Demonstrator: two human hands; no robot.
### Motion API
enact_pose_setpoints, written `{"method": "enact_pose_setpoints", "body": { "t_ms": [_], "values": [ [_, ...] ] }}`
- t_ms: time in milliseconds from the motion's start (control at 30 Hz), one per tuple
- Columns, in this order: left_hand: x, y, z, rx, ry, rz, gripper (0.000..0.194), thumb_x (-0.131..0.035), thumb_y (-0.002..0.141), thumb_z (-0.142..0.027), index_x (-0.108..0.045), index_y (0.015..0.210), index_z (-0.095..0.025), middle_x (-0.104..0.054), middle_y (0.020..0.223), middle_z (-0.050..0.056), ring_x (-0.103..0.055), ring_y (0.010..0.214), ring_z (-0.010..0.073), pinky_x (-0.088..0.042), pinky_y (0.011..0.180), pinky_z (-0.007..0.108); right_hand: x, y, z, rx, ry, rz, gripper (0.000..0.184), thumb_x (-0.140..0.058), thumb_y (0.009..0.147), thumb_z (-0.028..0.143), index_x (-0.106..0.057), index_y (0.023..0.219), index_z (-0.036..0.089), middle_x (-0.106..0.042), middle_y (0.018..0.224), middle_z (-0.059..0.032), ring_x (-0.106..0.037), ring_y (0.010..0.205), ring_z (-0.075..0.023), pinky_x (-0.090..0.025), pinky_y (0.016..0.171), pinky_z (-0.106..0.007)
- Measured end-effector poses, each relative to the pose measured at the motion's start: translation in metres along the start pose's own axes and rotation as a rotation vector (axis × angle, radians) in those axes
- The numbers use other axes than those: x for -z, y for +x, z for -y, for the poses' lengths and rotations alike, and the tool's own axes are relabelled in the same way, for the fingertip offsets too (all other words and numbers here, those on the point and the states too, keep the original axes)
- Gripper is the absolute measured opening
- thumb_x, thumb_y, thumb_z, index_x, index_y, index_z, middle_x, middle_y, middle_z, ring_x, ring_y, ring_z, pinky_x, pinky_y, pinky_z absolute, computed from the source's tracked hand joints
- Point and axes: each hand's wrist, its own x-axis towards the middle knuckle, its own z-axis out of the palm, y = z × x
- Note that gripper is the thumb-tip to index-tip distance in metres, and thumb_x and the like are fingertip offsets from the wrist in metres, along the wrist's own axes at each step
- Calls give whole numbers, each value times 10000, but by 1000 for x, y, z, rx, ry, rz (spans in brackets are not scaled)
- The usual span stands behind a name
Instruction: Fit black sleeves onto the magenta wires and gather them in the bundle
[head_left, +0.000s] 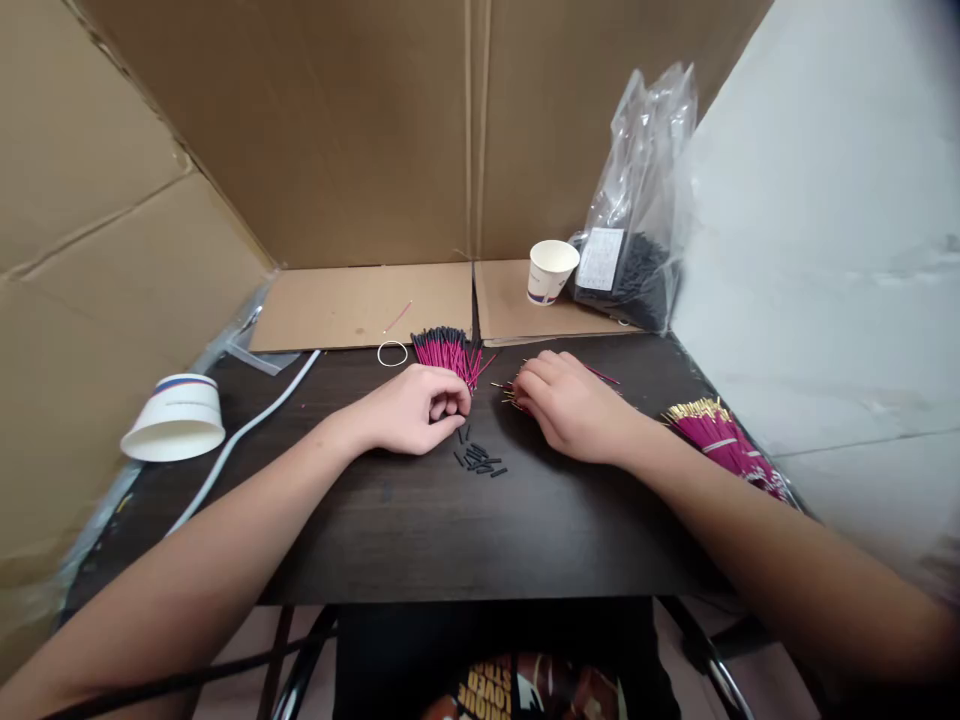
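Observation:
My left hand [416,410] rests on the dark table [420,530], its fingers curled around the near end of a fan of magenta wires with black tips [446,350]. My right hand [570,405] lies palm down over a few loose magenta wires with gold ends [604,376], fingertips touching them. Between the two hands sits a small heap of short black tube pieces [478,460]. A bigger bundle of magenta wires with gold ends [716,435] lies to the right of my right forearm.
An overturned paper bowl [176,418] and a white cable [247,425] lie at left. A rubber band [392,353] sits by the fan. At the back stand a paper cup [551,270] and a clear bag of black pieces [634,250]. Cardboard walls surround the table.

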Motion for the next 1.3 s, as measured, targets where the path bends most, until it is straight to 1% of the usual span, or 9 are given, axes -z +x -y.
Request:
{"method": "enact_pose_setpoints", "body": {
  "t_ms": [300, 400, 500, 567, 667, 800, 1067, 1200, 1300],
  "values": [
    [-3, 0, -3, -102, 20, -39, 66, -673, 853, -166, -739, 856, -164, -672, 808, 28, -524, 659, 96, -451, 623, 264, -19, 1, 10, 212, 113, -187, 239, -445, 1160, 192, -678, 1163, 137, -682, 1019, -72, -509, 953, -163, -279, 891, -310],
    [-1, 1, 2, -95, 20, -168, 82, -717, 887, -227, -751, 841, -168, -679, 787, 28, -542, 645, 100, -468, 631, 276, -19, 1, 9, 234, 124, -205, 228, -467, 1153, 200, -680, 1206, 137, -685, 1032, -78, -524, 962, -165, -300, 895, -316],
    [13, 3, 21, 79, 137, -511, 155, -727, 927, -311, -772, 858, -180, -697, 797, 42, -556, 667, 129, -481, 678, 320, -18, 0, 8, 217, 130, -215, 205, -521, 1132, 232, -661, 1244, 132, -689, 1091, -88, -543, 1003, -177, -340, 912, -332],
    [26, 3, 40, 282, 274, -692, 156, -750, 921, -336, -764, 897, -182, -710, 862, 63, -596, 762, 169, -541, 832, 383, -18, 0, 9, 206, 141, -218, 214, -536, 1125, 248, -652, 1262, 132, -685, 1131, -100, -552, 1035, -185, -368, 920, -341],
    [43, 1, 71, 573, 330, -806, 255, -813, 876, -382, -740, 993, -167, -704, 1067, 135, -644, 961, 252, -554, 1017, 495, -18, -1, 10, 207, 168, -218, 220, -530, 1128, 257, -651, 1264, 132, -678, 1166, -112, -569, 1073, -190, -406, 940, -353],
    [48, 1, 94, 615, 290, -758, 214, -774, 907, -384, -761, 938, -172, -659, 1044, 138, -628, 1008, 273, -535, 1088, 535, -18, -1, 11, 217, 188, -215, 211, -536, 1125, 255, -656, 1249, 134, -672, 1168, -109, -577, 1079, -190, -442, 957, -363],
    [37, 10, 103, 575, 385, -707, 238, -643, 991, -334, -710, 827, -175, -641, 956, 162, -575, 1062, 329, -480, 1115, 628, -19, -1, 10, 227, 205, -222, 187, -560, 1111, 248, -659, 1226, 139, -680, 1193, -119, -601, 1082, -198, -487, 960, -377],
    [39, 10, 95, 571, 382, -693, 217, -617, 1009, -319, -707, 881, -169, -642, 1004, 169, -567, 1063, 332, -482, 1103, 626, -17, 0, 11, 227, 182, -268, 204, -581, 1095, 240, -644, 1260, 139, -681, 1220, -132, -621, 1097, -213, -528, 945, -395],
    [34, 10, 72, 432, 315, -681, 196, -580, 1042, -293, -682, 923, -176, -652, 1016, 142, -582, 994, 275, -518, 1049, 542, -13, 1, 14, 153, 198, -387, 339, -605, 1070, 219, -594, 1399, 140, -630, 1372, -164, -619, 1266, -246, -570, 1067, -437]
  ]
}}
